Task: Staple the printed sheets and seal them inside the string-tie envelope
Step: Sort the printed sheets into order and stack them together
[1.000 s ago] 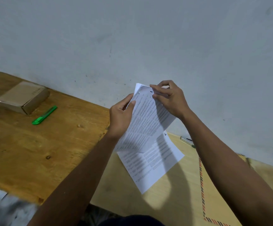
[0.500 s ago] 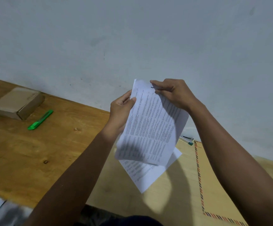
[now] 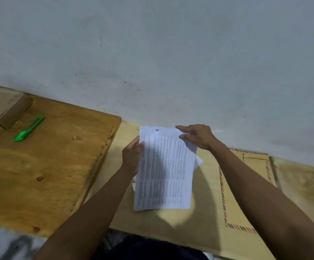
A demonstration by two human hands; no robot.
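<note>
Since the previous frame, printed sheets point(image 3: 164, 169) have been lowered from mid-air toward the pale board point(image 3: 205, 220), top page now flattened over the rest. Left edge is gripped by the left hand point(image 3: 131, 158) — thumb on the face, fingers hidden behind the paper. Far right corner is pinched by the right hand point(image 3: 197, 136), thumb and forefinger extended. Small dark mark is noted near the top edge. String-tie envelope point(image 3: 246, 192) lies flat just right of the sheets, partly under the right forearm. Green cutter point(image 3: 29, 128) and cardboard box point(image 3: 4, 107) are seen far left on the darker wooden board point(image 3: 45, 166).
</note>
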